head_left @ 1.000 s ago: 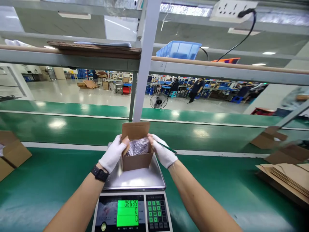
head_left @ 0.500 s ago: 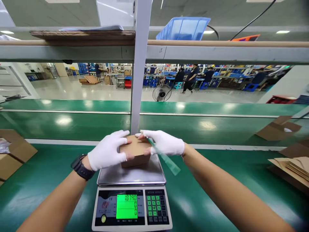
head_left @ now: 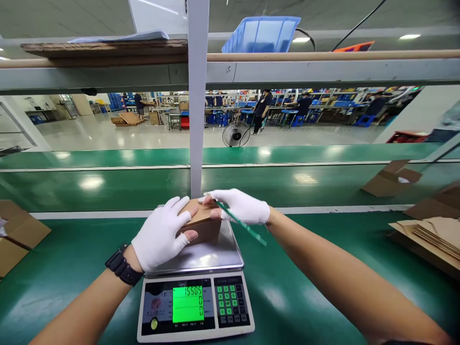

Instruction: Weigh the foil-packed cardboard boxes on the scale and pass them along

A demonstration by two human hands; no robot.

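From here I see the weighing scale [head_left: 196, 304] nearest, its display lit green. On its pan sits the closed carton [head_left: 203, 225]; the left hand [head_left: 161, 235] rests on it, fingers spread wide. The right hand [head_left: 239, 206] touches its top, fingers pinching a green strip [head_left: 244, 225]. Beyond, a blue bin [head_left: 262, 34] sits up on the shelf [head_left: 316, 69].
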